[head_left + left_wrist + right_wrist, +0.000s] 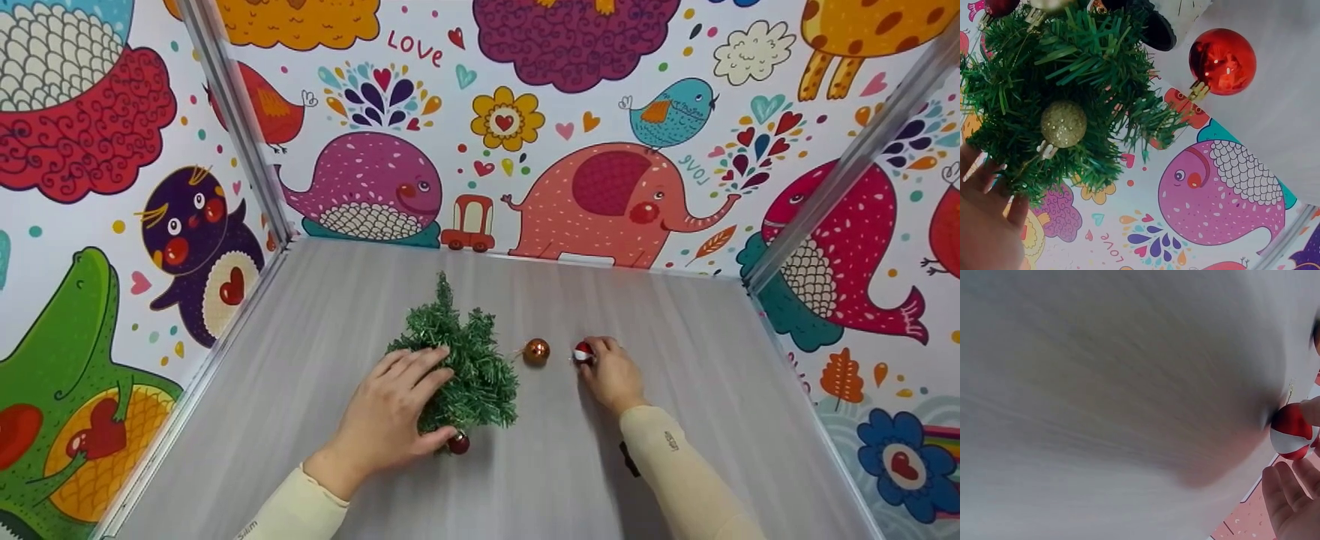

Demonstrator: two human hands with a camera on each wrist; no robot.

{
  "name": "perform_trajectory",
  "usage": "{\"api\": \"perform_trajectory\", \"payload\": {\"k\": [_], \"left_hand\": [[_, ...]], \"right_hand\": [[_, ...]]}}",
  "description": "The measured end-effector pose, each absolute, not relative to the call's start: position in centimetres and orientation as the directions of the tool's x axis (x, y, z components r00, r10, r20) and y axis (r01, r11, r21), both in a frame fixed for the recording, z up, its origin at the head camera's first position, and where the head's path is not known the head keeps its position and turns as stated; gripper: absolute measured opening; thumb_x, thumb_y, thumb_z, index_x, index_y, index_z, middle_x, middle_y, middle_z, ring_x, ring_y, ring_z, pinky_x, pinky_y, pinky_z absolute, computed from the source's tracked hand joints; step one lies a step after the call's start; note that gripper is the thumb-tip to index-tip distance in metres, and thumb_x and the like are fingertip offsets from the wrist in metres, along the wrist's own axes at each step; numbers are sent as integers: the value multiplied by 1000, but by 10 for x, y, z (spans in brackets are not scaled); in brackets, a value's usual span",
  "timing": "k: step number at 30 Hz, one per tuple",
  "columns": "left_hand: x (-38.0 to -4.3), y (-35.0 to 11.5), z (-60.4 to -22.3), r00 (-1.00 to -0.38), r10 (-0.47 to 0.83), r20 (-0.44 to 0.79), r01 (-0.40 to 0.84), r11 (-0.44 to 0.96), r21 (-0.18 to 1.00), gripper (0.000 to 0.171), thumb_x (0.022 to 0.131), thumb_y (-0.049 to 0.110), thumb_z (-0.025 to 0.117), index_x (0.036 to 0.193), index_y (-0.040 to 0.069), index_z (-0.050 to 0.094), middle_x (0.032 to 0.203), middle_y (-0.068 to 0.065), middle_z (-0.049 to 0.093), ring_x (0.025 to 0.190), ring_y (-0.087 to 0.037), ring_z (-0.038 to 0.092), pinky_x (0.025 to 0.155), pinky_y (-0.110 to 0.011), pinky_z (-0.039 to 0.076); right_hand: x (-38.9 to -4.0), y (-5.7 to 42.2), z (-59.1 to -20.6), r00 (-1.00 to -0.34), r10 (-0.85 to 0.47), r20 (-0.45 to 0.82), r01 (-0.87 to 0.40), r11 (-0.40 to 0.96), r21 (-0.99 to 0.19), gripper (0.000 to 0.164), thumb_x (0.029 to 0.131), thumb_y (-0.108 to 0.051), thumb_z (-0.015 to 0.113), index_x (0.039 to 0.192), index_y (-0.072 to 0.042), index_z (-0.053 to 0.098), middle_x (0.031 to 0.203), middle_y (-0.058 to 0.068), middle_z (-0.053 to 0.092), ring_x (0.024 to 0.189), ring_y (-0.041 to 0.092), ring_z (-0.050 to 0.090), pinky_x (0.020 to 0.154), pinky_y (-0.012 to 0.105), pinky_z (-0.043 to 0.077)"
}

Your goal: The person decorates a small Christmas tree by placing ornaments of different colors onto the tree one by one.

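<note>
My left hand (394, 409) rests against a small green tinsel Christmas tree (480, 375), fingers spread over its branches. Its thumb lies beside a dark red ball ornament (459, 442) at the tree's near side. From the left wrist, a gold glitter ball (1064, 124) and a shiny red ball (1222, 62) show hanging on the tree. To the right, my right hand (616, 375) pinches a red-and-white ball ornament (1291, 433) between thumb and fingers, close over the table. A copper-coloured ball ornament (536, 352) lies between the tree and that hand.
The grey wood-grain table (330, 315) is bounded by walls printed with cartoon animals (600, 202). Metal rails (240, 127) run up the corners. A small black thing (629, 459) peeks out beside my right forearm.
</note>
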State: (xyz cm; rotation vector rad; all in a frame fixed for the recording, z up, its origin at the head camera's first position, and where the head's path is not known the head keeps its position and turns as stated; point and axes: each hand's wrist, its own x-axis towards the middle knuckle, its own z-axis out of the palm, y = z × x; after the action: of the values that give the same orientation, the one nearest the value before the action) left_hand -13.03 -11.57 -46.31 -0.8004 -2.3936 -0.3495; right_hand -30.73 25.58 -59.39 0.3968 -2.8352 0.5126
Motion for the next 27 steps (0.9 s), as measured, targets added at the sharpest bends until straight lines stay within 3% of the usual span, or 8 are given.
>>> {"api": "perform_trajectory", "payload": {"k": [14, 27], "left_hand": [[-128, -125, -456, -661, 495, 564, 632, 773, 63, 69, 69, 51, 84, 122, 11, 67, 143, -6, 54, 127, -26, 54, 107, -46, 38], [-125, -133, -449, -699, 500, 511, 619, 781, 81, 69, 68, 45, 84, 126, 12, 66, 146, -2, 52, 132, -25, 49, 112, -46, 31]], "right_hand": [[-310, 258, -600, -933, -181, 311, -291, 888, -356, 41, 84, -9, 78, 121, -4, 60, 116, 19, 62, 98, 40, 65, 81, 54, 52], [-308, 260, -603, -929, -182, 321, -298, 885, -358, 38, 86, -8, 77, 119, -3, 60, 113, 20, 62, 97, 39, 66, 82, 54, 52]]}}
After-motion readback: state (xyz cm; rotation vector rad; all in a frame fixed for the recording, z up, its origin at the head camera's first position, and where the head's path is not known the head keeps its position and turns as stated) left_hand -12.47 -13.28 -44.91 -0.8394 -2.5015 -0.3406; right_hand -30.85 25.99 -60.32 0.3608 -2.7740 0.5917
